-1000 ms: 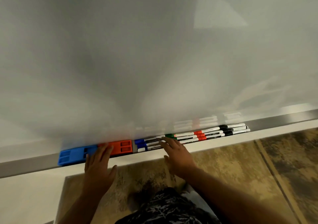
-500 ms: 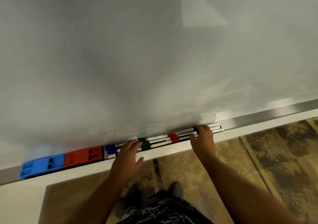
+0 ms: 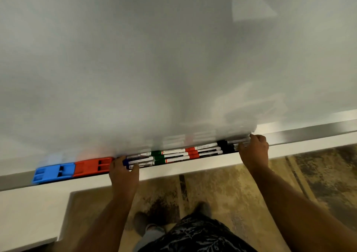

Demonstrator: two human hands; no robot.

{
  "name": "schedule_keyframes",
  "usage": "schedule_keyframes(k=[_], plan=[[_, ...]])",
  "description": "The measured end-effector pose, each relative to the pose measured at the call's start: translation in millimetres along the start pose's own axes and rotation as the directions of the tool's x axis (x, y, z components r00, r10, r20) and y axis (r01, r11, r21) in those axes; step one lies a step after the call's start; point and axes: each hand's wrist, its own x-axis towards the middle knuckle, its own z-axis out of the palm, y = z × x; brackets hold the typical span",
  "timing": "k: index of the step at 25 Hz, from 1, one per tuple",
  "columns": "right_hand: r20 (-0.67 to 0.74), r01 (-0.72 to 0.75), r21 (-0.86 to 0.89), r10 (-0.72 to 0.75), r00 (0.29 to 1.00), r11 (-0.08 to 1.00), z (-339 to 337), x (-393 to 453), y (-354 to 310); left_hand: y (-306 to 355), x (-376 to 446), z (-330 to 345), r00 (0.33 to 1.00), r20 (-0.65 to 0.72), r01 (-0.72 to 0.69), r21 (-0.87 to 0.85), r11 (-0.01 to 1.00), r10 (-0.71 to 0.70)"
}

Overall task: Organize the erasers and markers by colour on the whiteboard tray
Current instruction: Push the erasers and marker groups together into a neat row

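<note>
On the metal whiteboard tray (image 3: pixel 309 131) lie a blue eraser (image 3: pixel 54 172) and, touching its right end, a red eraser (image 3: pixel 92 166). Right of them runs a row of white markers, grouped by cap: blue markers (image 3: pixel 139 160), green markers (image 3: pixel 166 157), red markers (image 3: pixel 201 151), black markers (image 3: pixel 225 145). My left hand (image 3: pixel 123 172) rests on the tray edge with fingertips on the blue-capped ends. My right hand (image 3: pixel 254 151) presses its fingers against the right ends of the black markers. Neither hand lifts anything.
The whiteboard (image 3: pixel 173 58) fills the upper view. Below the tray runs a white ledge (image 3: pixel 29 213). Beneath are patterned brown carpet (image 3: pixel 241 193), my patterned shorts (image 3: pixel 197 236) and a shoe (image 3: pixel 141 222).
The left hand slid left from the green caps to the blue-capped ends; the right hand stays at the markers' right end. The view shifted, so the erasers sit further right in frame.
</note>
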Motion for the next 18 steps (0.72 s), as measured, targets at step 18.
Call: schedule_keyframes(k=[18], plan=[[0.131, 0.034, -0.076, -0.024, 0.991, 0.997, -15.2, 22.7, 1.8, 2.3, 33.0, -8.8, 0.979, 0.052, 0.201, -0.049, 0.978, -0.198]])
